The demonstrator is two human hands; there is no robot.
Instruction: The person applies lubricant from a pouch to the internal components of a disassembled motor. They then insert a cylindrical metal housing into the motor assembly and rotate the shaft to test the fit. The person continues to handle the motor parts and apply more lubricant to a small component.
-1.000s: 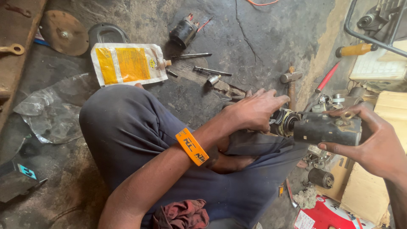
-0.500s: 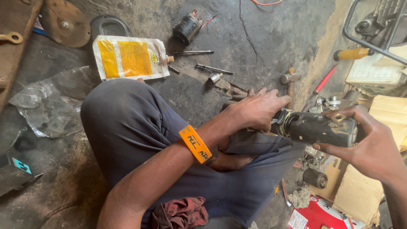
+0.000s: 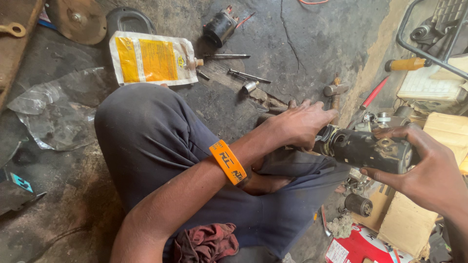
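Yellow-white pouch (image 3: 152,59) on floor; both hands, left (image 3: 301,124) and right (image 3: 423,168), apparently grasping dark motor (image 3: 366,148).

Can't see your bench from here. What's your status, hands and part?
Left hand gripping front end of dark cylindrical motor. Right hand cradling its rear. Motor held off the floor. Nothing between hands and part.

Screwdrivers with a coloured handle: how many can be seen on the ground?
2. A yellow-handled screwdriver lies at the upper right beside the metal frame; a red-handled screwdriver lies just below it. Clutter may hide more.
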